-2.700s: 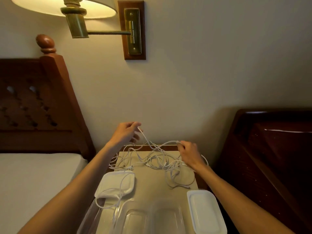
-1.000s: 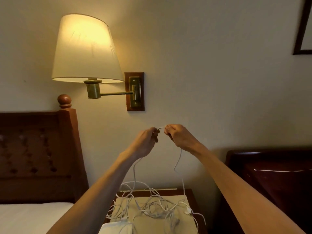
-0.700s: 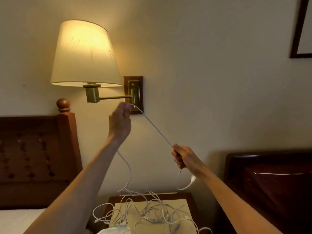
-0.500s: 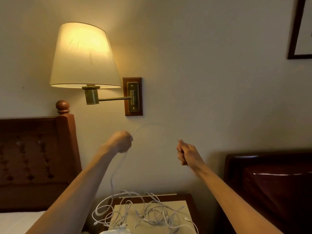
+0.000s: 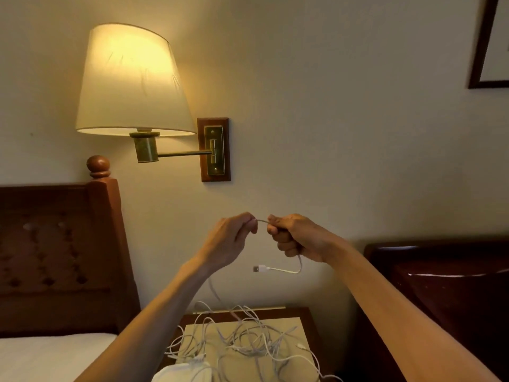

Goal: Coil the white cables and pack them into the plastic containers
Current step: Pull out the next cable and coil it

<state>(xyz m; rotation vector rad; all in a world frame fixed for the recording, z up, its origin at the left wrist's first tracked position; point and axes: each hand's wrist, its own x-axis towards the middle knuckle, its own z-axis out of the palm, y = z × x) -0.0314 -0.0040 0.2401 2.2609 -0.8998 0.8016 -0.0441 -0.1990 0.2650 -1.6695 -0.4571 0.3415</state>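
Up by the wall, far left of the hands, a dark wooden headboard (image 5: 55, 257) has a round knob on its post. Beside it a lit lamp (image 5: 132, 81) with a smooth cream shade hangs on a shiny brass arm. Lower down, the left hand (image 5: 231, 241) pinches a thin white cable (image 5: 263, 221) with curled fingers. The right hand (image 5: 296, 238) is a fist round the same cable, very close to the left one. A short bit of cable bridges the two hands. Under the right hand the cable loops down to a small flat plug (image 5: 257, 268) that hangs in the air. Below both hands, more white cables (image 5: 248, 337) lie in a messy tangle on a tan mat (image 5: 292, 329) on the wooden table (image 5: 305, 312). Half a second ago the hands were apart with the cable arching between them. Now they have come together.
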